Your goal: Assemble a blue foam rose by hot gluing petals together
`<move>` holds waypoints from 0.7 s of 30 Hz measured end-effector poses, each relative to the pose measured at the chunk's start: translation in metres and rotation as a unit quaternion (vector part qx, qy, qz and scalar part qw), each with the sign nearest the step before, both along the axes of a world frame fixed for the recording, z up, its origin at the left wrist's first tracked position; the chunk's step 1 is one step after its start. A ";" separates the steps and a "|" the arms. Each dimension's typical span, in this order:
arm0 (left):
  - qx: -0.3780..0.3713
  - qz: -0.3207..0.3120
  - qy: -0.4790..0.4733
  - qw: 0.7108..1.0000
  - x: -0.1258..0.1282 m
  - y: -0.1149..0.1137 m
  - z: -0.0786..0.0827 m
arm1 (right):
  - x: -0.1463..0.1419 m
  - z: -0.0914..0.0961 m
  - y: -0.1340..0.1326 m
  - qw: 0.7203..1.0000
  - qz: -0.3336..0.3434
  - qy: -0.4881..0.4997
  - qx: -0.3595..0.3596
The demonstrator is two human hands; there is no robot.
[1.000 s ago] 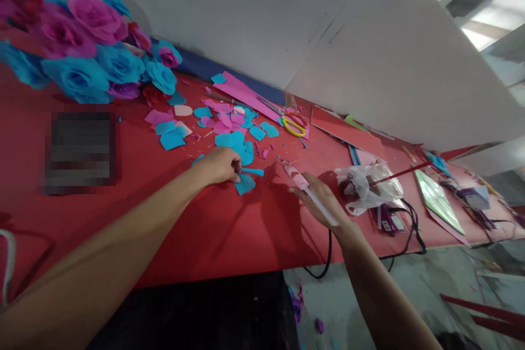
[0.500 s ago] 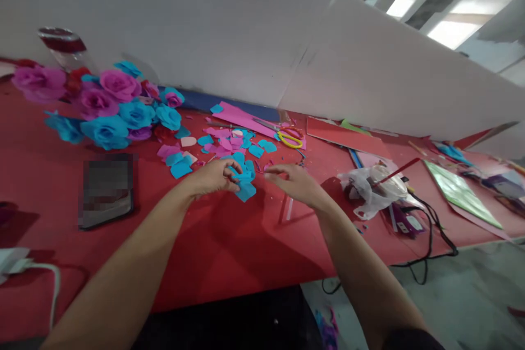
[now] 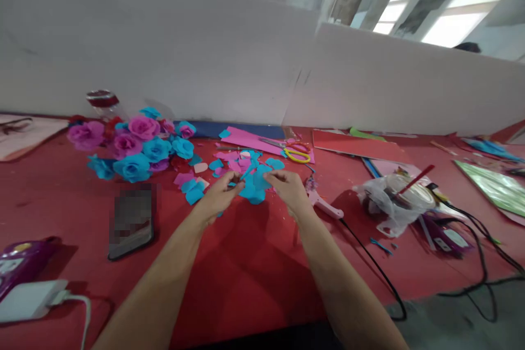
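Note:
My left hand (image 3: pixel 219 197) is closed in a pinch on a narrow blue paper piece just above the red table. My right hand (image 3: pixel 290 188) faces it, thumb and fingers pinched on the edge of a rounded blue paper petal (image 3: pixel 260 176). More blue paper (image 3: pixel 252 195) shows below and between the hands; whether it is joined to the held pieces I cannot tell. Behind them spread loose pink and blue paper petals (image 3: pixel 238 163). Close to my right wrist lies a pink glue gun (image 3: pixel 328 207) with a black cord.
Pink and blue paper flowers (image 3: pixel 133 167) stand at the left, with a phone (image 3: pixel 133 219) before them. Yellow-and-red-handled scissors (image 3: pixel 296 156) lie on pink paper at the back. A plastic bag with a tub (image 3: pixel 388 199) and a purple power strip (image 3: pixel 447 235) are at the right.
My right hand has come in from the right and now pinches a blue petal beside my left hand. The view has lifted, and the glue gun now shows.

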State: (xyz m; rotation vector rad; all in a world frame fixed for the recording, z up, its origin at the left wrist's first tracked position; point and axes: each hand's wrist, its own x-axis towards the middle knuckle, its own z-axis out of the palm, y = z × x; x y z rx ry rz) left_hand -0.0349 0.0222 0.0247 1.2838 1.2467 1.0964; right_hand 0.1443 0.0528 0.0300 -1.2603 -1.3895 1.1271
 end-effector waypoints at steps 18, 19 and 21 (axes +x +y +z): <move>-0.070 0.079 -0.257 0.961 0.034 -0.012 -0.002 | -0.003 -0.006 -0.010 0.890 -0.085 0.420 -0.157; -0.072 0.077 -0.263 0.959 0.035 -0.012 -0.002 | -0.004 -0.006 -0.011 0.888 -0.085 0.424 -0.159; -0.074 0.078 -0.271 0.957 0.037 -0.012 -0.002 | -0.006 -0.007 -0.013 0.885 -0.084 0.429 -0.160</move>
